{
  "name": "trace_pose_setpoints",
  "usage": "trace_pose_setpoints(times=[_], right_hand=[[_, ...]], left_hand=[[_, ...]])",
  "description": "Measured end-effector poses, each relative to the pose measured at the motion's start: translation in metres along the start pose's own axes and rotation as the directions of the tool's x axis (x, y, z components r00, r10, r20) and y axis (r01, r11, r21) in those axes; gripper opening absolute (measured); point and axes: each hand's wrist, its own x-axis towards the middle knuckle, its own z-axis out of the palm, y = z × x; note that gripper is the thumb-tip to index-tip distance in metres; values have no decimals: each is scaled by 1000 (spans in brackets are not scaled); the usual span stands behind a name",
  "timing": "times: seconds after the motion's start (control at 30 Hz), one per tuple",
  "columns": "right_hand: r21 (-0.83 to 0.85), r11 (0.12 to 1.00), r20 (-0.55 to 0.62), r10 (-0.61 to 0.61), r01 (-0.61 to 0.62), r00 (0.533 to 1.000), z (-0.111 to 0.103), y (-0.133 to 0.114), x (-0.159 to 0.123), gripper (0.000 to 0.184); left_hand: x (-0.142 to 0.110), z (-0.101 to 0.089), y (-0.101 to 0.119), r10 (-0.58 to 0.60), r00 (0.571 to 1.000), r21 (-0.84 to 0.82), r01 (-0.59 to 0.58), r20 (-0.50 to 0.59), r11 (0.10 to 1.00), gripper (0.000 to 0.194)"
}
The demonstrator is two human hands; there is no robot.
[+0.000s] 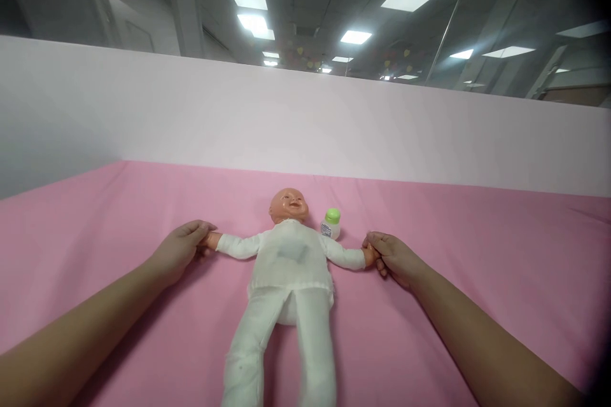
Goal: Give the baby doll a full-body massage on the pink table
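A baby doll (292, 267) with a hard plastic head and a white cloth body lies on its back, head away from me. Its arms are stretched out to both sides. My left hand (184, 247) is closed around the doll's hand on the left. On the other side, my right hand (394, 257) grips the doll's other hand between thumb and fingers. A small clear bottle (330, 225) with a green cap stands beside the doll's head, above its arm on the right. The doll's feet are cut off by the lower edge of the view.
A pink sheet (143, 203) with a few creases covers the surface under the doll. Behind it runs a low white wall (305, 121), topped by a dark glass pane (310, 25) with ceiling lights showing in it.
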Motion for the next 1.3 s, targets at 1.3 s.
trace_pose_setpoints(times=[1.3], right_hand=[[189,981,39,24,-31,999,-5,-4,-4,36]], left_hand=[[-2,-2,12,-115,992,-127,120,51,985,47]])
